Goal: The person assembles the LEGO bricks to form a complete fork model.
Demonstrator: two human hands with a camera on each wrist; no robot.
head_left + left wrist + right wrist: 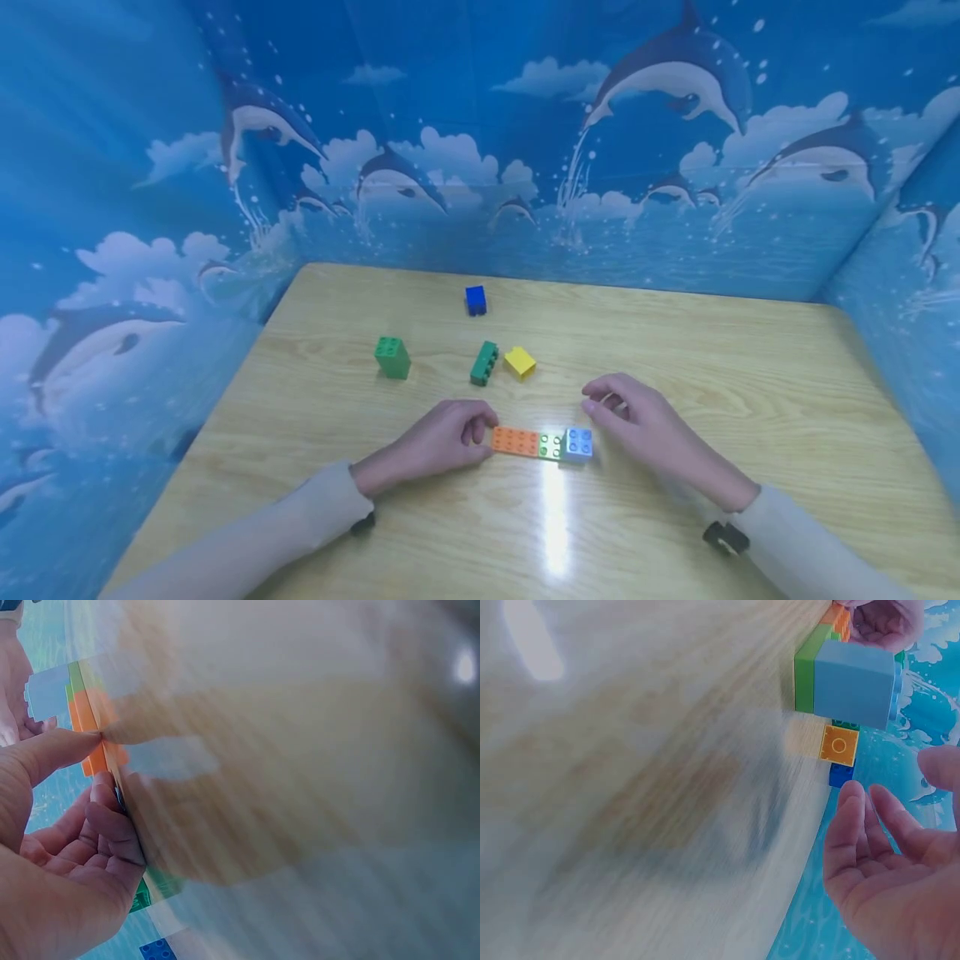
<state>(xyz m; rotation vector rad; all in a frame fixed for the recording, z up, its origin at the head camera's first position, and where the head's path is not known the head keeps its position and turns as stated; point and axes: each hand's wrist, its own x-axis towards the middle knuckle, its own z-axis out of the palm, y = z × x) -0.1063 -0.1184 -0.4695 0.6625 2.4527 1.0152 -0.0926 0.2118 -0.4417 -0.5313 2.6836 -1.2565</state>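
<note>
A flat orange brick (515,442), a light green brick (550,447) and a taller light blue block (577,444) stand joined in a row on the table. At the orange end, my left hand (450,435) has its thumb and index finger on either side of the brick; the left wrist view shows a fingertip touching the orange brick (85,720). My right hand (648,421) hovers right of the light blue block, fingers loosely bent with nothing between them. In the right wrist view, the light blue block (853,684) sits on the light green piece (807,671), apart from my right hand (892,877).
Beyond the hands on the wooden table (720,358) are a tall green block (393,358), a dark green brick (484,363) on its side, a yellow brick (520,362) and a dark blue brick (476,301). Dolphin-printed blue sheets rise behind and at the sides.
</note>
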